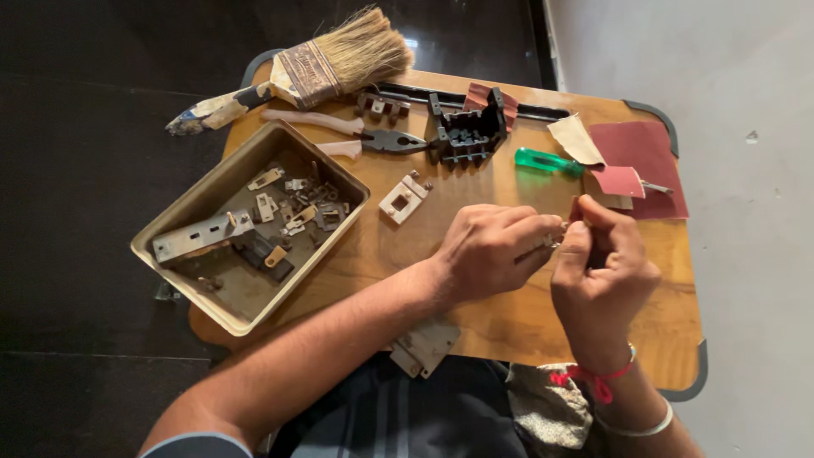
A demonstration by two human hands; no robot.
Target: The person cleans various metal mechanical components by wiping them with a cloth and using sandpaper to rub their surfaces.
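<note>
Near edge: metal plate [424, 345] lies untouched under left forearm. Both hands meet mid-board [526, 326]. Left hand [492, 250] pinches small metal part [553, 242] at fingertips. Right hand [604, 270], wrist bent, fingers curled, clenches red sandpaper scrap [577, 208] against it. Step looks like rubbing part clean; next calls for steady pinch, short strokes. Beyond: screwdriver [547, 161], tray [212, 305], brush [331, 64].

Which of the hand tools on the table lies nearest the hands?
The green-handled screwdriver, just above the hands. The pliers and the paintbrush lie farther off, toward the table's far left.
</note>
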